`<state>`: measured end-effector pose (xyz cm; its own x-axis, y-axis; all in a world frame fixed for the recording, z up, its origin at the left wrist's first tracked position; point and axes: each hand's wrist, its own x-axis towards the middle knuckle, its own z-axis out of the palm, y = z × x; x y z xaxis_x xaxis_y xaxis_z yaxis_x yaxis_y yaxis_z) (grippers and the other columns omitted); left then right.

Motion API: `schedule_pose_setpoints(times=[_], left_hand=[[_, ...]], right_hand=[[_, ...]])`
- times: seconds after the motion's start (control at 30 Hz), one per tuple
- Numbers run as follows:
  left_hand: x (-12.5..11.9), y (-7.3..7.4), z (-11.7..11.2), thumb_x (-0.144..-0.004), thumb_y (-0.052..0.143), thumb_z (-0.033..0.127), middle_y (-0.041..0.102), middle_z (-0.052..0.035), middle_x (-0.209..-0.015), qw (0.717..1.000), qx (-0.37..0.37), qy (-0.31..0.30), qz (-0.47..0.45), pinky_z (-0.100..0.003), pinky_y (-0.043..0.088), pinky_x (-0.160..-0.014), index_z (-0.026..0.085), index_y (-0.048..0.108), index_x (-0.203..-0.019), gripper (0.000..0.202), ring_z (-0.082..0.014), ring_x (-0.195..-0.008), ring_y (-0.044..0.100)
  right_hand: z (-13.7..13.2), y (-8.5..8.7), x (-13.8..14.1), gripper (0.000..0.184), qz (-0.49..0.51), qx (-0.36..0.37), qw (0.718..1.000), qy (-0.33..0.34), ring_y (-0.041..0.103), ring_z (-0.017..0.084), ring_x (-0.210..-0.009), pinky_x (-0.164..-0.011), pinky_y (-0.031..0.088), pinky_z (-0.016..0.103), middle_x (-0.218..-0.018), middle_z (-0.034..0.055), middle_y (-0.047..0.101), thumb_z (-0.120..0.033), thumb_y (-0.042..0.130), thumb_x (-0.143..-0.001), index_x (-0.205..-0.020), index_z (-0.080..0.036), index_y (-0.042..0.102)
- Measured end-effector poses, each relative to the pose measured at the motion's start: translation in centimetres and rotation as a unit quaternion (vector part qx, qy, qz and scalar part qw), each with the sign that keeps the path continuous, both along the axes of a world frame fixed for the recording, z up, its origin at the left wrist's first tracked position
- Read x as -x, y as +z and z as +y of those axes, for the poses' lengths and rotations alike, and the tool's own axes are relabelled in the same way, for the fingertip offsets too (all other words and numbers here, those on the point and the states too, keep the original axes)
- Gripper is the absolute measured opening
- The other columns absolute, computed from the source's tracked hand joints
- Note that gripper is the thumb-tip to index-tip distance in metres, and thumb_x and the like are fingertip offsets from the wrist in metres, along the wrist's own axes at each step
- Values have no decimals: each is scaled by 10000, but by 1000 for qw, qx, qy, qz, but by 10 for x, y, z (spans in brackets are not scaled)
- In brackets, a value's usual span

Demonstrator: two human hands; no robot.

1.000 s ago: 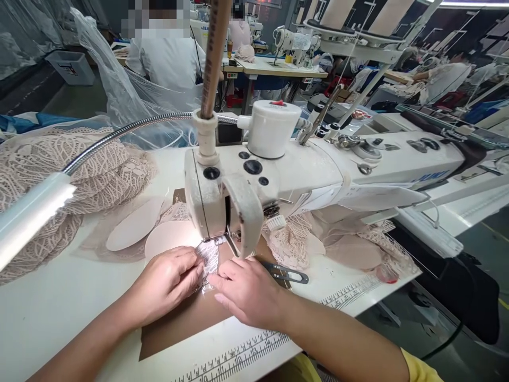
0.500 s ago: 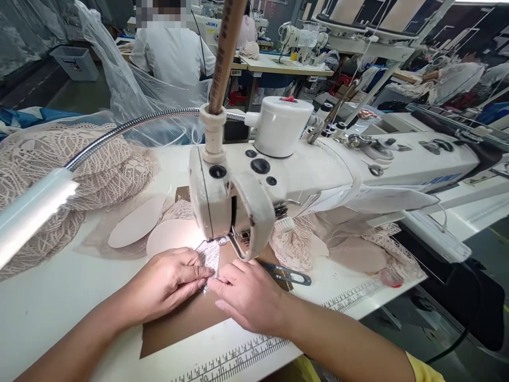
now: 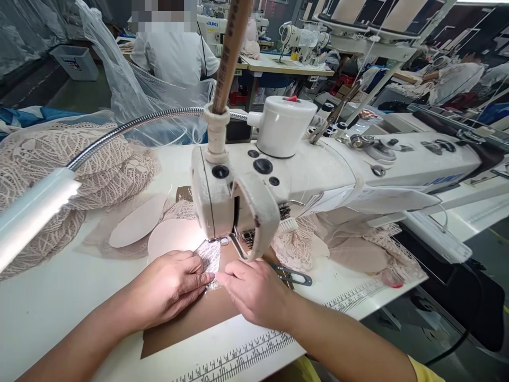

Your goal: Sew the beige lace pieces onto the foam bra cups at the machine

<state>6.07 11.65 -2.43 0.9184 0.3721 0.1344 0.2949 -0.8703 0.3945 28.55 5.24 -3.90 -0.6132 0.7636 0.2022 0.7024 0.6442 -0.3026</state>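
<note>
A small piece of pale lace fabric (image 3: 211, 255) lies under the needle area of the white sewing machine (image 3: 217, 207), its near end between my hands. My left hand (image 3: 175, 284) is closed, with thumb and fingers pressed together on the lace's left edge. Curled inward, my right hand (image 3: 254, 294) has its fingertips closed at the near right corner of the lace, almost meeting my left fingertips. Brown tape or sheet (image 3: 186, 323) covers the table beneath both hands. Just behind my left hand sits a smooth beige cup-shaped piece (image 3: 173, 237), partly hidden.
Heaped lace (image 3: 79, 164) lies at the left beside a lit tube lamp (image 3: 35, 217). More lace pieces (image 3: 296, 244) and a dark slotted metal tool (image 3: 296, 276) lie to the right. A printed ruler (image 3: 246, 358) runs along the front edge. A person (image 3: 170, 55) sits ahead.
My right hand has shifted slightly right, and its fingertips have moved up along the lace edge. My left hand stays nearly in place. The view has shifted a little.
</note>
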Motion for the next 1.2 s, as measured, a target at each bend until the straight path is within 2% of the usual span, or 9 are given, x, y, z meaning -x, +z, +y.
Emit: schedule_pose_setpoints(times=[0.13, 0.23, 0.3, 0.4, 0.5, 0.73, 0.87, 1.03, 1.2], left_hand=[[2, 2, 0, -938, 450, 208, 560, -29, -746, 1000, 6, 3, 10, -267, 374, -584, 216, 658, -957, 209, -150, -650, 507], [1, 2, 1, -943, 452, 232, 579, -44, -788, 999, 14, 33, -2, -256, 403, -597, 212, 638, -1055, 219, -160, -704, 543], [-2, 2, 3, -953, 428, 223, 596, -57, -814, 998, 5, 59, -26, -254, 413, -597, 192, 611, -1114, 246, -162, -714, 552], [-9, 0, 6, -959, 398, 204, 618, -81, -847, 996, -27, 81, -32, -274, 417, -617, 161, 600, -1095, 247, -178, -733, 550], [-14, -4, 9, -954, 401, 197, 632, -94, -863, 996, -55, 76, -11, -297, 411, -636, 153, 613, -1022, 227, -192, -747, 537], [-15, -5, 10, -944, 405, 185, 642, -102, -890, 996, -63, 65, 21, -317, 402, -666, 157, 623, -899, 224, -199, -764, 530], [-16, -6, 10, -942, 396, 176, 641, -107, -901, 994, -77, 69, 22, -320, 398, -646, 157, 622, -933, 227, -199, -744, 524], [-16, -9, 10, -938, 408, 201, 643, -120, -916, 993, -93, 73, 11, -322, 428, -659, 150, 617, -1031, 234, -205, -757, 532], [-12, -11, 11, -939, 421, 188, 644, -129, -1031, 994, -78, 68, 22, -333, 438, -706, 165, 601, -1105, 245, -217, -826, 548]], right_hand=[[-1, 0, 3, 163, -42, 2, 999, 1, 361, 162, -663, -602, 211, 307, -793, 38, 519, -90, 468, -790, -892, -152, 580], [-1, -1, 4, 153, -48, -10, 999, 4, 365, 169, -684, -613, 217, 308, -824, 54, 527, -89, 471, -786, -881, -151, 575], [-1, -1, 4, 143, -47, -9, 999, 6, 374, 170, -698, -617, 224, 307, -832, 51, 534, -89, 487, -775, -872, -156, 568], [-1, -1, 3, 119, -45, -5, 999, 5, 384, 168, -708, -622, 240, 304, -833, 40, 541, -99, 510, -770, -859, -163, 556], [0, 0, 2, 113, -44, 0, 999, 3, 395, 166, -714, -628, 256, 305, -839, 34, 550, -105, 515, -783, -867, -166, 558], [1, 3, 2, 131, -40, 10, 999, -1, 399, 168, -715, -619, 252, 311, -851, 37, 559, -128, 523, -784, -896, -175, 574], [1, 1, 3, 108, -35, 5, 999, -11, 396, 164, -703, -622, 241, 307, -838, 37, 557, -121, 516, -783, -863, -171, 568], [3, 0, 3, 163, -44, 7, 998, -37, 392, 166, -696, -624, 229, 316, -809, 30, 553, -102, 493, -797, -912, -177, 581], [5, 3, 2, 157, -52, 11, 997, -51, 403, 169, -702, -627, 239, 323, -767, 21, 552, -80, 482, -784, -876, -172, 569]])
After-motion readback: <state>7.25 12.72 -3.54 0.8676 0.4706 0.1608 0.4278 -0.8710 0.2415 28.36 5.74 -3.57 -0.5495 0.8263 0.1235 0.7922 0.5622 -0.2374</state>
